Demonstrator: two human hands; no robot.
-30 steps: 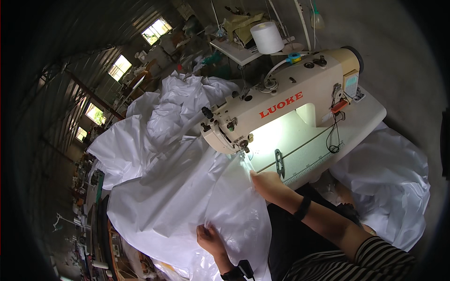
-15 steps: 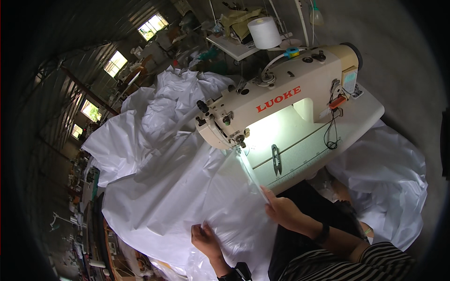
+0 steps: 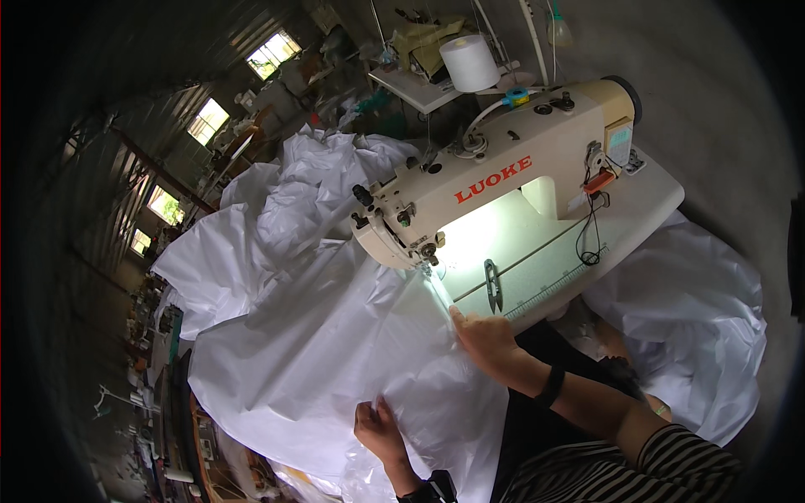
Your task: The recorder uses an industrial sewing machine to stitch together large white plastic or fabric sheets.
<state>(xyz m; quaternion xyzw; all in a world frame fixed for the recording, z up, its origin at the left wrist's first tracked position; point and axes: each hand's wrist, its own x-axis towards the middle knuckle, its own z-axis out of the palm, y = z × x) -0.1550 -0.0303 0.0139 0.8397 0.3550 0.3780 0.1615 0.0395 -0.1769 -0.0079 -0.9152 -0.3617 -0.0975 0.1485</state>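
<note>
A large white plastic-like sheet (image 3: pixel 293 360) lies under the needle end of a cream sewing machine (image 3: pixel 503 159) and drapes over the near left side. My right hand (image 3: pixel 493 345) is closed on the sheet's folded edge, just in front of the lit needle area. Lower down, my left hand (image 3: pixel 380 429) rests against the sheet with its fingers curled, pinching a bit of it. Thread snips (image 3: pixel 493 285) lie on the machine bed, beyond my right hand. The presser foot is small and hard to make out.
A white thread cone (image 3: pixel 470 64) stands behind the machine. More white sheet (image 3: pixel 688 327) hangs at the right of the machine table. A thin black cord (image 3: pixel 592 235) dangles from the machine head. Cluttered benches line the left side.
My right hand has moved up and left along the folded edge, closer to the needle. My left hand has shifted slightly right, and the sheet has moved a little with it.
</note>
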